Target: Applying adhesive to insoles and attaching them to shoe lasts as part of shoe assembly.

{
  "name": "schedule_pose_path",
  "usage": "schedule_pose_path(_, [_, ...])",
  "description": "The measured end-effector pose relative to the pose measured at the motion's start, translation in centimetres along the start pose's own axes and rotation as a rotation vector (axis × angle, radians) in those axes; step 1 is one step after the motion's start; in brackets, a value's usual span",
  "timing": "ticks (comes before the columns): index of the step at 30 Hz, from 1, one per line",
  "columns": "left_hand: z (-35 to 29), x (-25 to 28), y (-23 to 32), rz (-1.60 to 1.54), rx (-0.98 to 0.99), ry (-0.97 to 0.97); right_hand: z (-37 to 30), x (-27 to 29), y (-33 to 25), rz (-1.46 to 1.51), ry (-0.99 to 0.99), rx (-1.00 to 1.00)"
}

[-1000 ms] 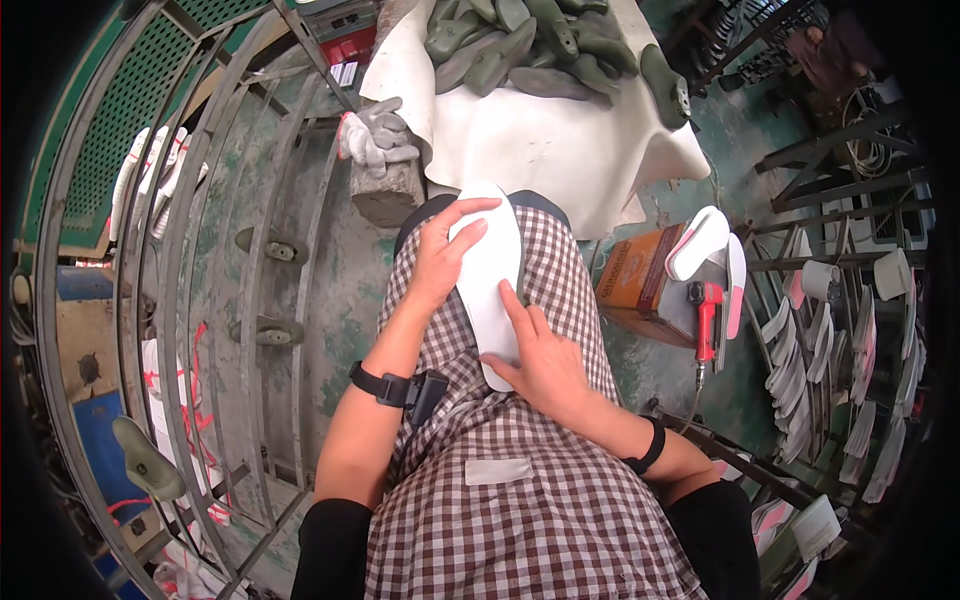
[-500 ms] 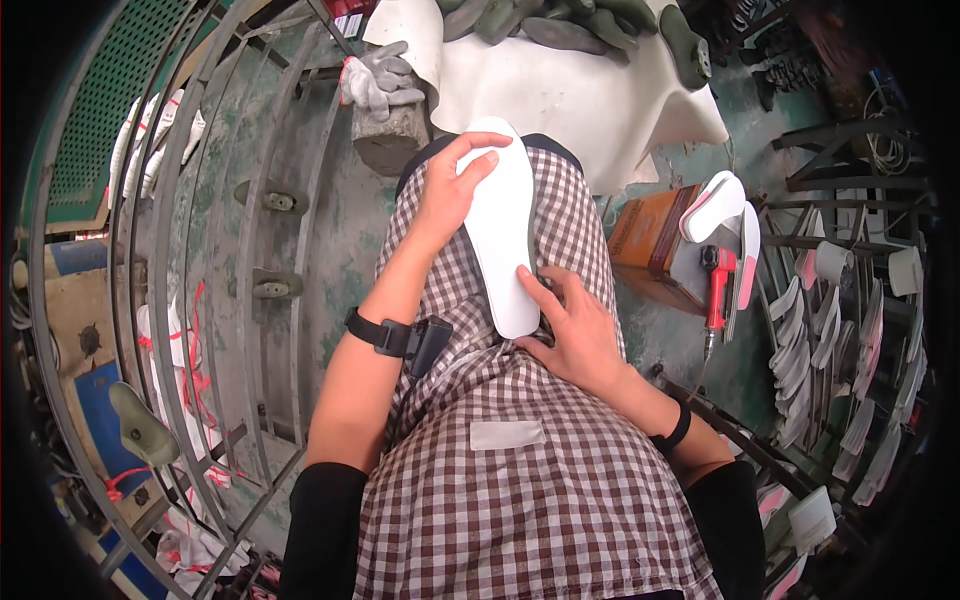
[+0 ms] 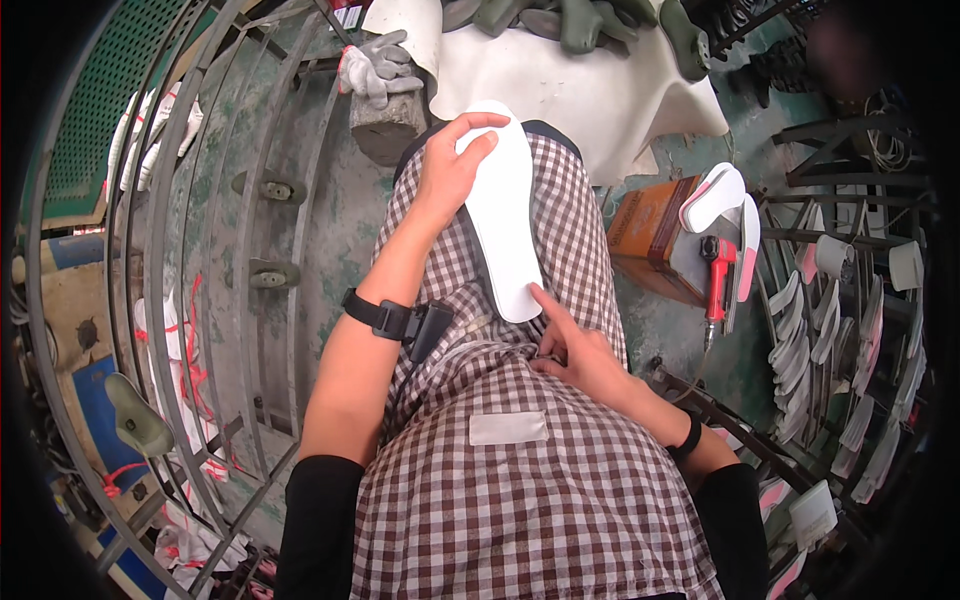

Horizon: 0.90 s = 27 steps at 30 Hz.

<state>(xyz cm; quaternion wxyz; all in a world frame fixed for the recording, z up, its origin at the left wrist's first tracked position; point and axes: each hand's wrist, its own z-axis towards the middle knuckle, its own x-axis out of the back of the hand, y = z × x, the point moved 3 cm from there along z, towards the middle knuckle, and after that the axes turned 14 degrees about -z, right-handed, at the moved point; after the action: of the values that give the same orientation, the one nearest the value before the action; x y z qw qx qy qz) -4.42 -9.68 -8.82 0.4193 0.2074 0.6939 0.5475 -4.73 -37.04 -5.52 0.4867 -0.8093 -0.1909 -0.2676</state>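
My left hand grips the far, broad end of a white insole, with the index finger laid across its top and the thumb pressing on its face. The insole lies lengthwise above my lap, over the checked apron, its narrow end toward my belly. With my right hand, I point the index finger at that narrow end, the tip at its right edge; the other fingers curl against the apron, and I cannot tell whether they pinch anything.

To my right, a box bears more insoles and a red tool. Ahead, grey gloves rest on a block, beside a white sheet with dark green shoe moulds on it.
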Motion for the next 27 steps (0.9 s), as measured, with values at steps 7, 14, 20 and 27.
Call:
schedule_pose_path(7, [-0.1,0.3,-0.2,-0.004,-0.023,0.017,2.4,2.7,-1.6,-0.473,0.555,0.274])
schedule_pose_path(14, [-0.2,0.3,0.0,0.046,-0.006,-0.024,2.9,1.3,-0.8,-0.274,0.446,0.158])
schedule_pose_path(20, [-0.3,0.2,0.2,0.011,0.029,-0.015,3.4,0.6,-1.0,-0.371,0.471,0.213])
schedule_pose_path(27, [-0.4,0.3,0.7,0.136,-0.065,-0.032,3.7,0.6,-1.2,-0.377,0.502,0.223])
